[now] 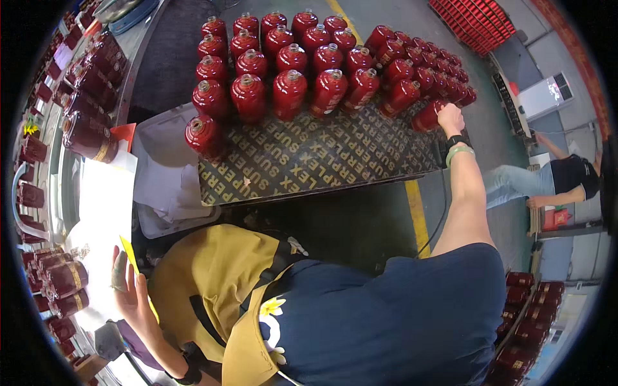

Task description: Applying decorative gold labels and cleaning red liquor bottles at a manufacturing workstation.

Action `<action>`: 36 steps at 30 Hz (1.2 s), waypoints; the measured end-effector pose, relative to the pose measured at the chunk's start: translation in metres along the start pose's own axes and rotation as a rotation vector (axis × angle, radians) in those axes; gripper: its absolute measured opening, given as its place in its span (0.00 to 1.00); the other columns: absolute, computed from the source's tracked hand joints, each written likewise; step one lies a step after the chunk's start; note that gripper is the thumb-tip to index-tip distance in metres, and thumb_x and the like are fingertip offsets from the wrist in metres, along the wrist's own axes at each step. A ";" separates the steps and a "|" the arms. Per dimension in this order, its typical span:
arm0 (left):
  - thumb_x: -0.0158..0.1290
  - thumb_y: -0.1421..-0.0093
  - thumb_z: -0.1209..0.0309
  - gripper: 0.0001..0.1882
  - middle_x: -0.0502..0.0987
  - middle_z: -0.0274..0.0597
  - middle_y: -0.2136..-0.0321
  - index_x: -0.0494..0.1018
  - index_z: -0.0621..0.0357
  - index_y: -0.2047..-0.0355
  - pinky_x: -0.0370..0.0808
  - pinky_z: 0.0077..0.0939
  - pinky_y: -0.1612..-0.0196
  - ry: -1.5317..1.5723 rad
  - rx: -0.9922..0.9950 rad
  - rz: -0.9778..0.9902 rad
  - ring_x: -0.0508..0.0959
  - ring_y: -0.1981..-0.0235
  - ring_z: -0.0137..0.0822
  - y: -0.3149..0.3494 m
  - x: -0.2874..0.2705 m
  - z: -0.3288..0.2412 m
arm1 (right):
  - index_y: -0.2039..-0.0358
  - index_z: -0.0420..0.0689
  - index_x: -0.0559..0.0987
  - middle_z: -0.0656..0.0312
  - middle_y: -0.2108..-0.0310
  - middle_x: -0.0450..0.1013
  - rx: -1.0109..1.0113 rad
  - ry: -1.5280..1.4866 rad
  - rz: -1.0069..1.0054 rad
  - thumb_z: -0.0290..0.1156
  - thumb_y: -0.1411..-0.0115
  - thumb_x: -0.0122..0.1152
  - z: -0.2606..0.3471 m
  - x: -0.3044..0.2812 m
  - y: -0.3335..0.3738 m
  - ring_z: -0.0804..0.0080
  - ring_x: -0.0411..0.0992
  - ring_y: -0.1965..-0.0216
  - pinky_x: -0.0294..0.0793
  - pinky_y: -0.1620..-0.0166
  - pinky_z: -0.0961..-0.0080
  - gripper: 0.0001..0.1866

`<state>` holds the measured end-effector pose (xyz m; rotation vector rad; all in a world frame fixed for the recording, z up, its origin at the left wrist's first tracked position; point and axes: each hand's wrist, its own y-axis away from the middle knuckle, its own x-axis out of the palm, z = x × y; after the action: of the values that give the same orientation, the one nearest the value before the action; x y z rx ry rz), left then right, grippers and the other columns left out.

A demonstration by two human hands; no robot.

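At the near right corner of the board, my right hand (450,118) is closed around the top of a red glass bottle (426,118), which leans toward the hand. Its neck is hidden by my fingers. My left hand (134,293) is far off at the lower left, fingers stretched out beside a brightly lit white surface (106,193). A green cover sits on one of its fingers. Next to it shows a narrow yellow strip (129,252); whether the hand touches it I cannot tell. Rows of similar open-necked red bottles (290,93) stand on the patterned board (309,154).
A grey plastic bin (164,154) lies left of the board. More dark red bottles (90,138) line the bench at left, and others (534,321) stand at lower right. Red crates (473,22) are stacked at the far right. Another person (566,180) is at the right.
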<state>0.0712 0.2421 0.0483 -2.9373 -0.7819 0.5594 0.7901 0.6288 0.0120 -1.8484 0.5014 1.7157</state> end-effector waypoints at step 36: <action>0.73 0.47 0.64 0.39 0.74 0.52 0.42 0.68 0.70 0.41 0.73 0.34 0.39 -0.502 -0.017 -2.073 0.76 0.43 0.40 0.345 -0.374 0.056 | 0.60 0.36 0.78 0.52 0.67 0.70 -2.300 -1.224 0.093 0.10 0.41 0.59 0.383 -0.201 0.537 0.57 0.70 0.68 0.68 0.68 0.67 0.10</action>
<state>-0.0876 -0.2435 0.0716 -0.6079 -2.7582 0.7649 0.1375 0.4342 0.1221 -0.5707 -2.7329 2.9680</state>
